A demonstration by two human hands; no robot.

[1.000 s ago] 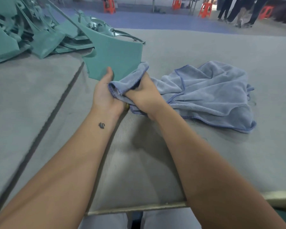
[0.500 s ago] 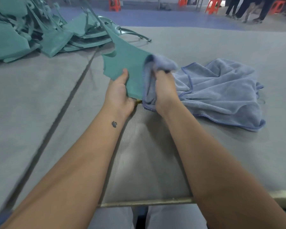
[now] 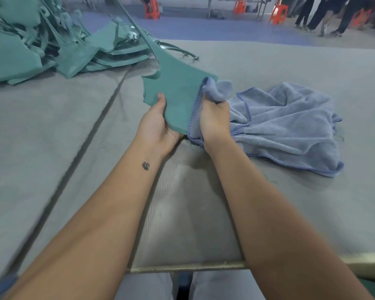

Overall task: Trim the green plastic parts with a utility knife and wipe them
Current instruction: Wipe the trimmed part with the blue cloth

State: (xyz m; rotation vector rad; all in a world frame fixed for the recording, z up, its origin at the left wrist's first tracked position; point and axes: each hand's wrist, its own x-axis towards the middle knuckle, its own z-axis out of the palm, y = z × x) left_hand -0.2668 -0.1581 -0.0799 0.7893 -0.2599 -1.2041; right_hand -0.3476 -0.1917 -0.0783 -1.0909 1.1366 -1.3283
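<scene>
A long green plastic part [image 3: 175, 89] is held tilted above the grey table, its narrow end running up and away to the left. My left hand [image 3: 158, 124] grips its near left edge, thumb on top. My right hand [image 3: 214, 118] grips a bunched corner of the blue cloth [image 3: 286, 124] and presses it against the part's right edge. The rest of the cloth lies crumpled on the table to the right. No utility knife is in view.
A heap of green plastic parts [image 3: 43, 46] fills the far left of the grey felt table [image 3: 52, 137]. The table's metal front edge [image 3: 186, 266] runs just above my lap. Orange stools [image 3: 278, 10] and standing people [image 3: 325, 16] are beyond the table.
My right hand has slid the cloth from the part's near corner up along its right edge. The part has turned more upright and my left hand has shifted with it.
</scene>
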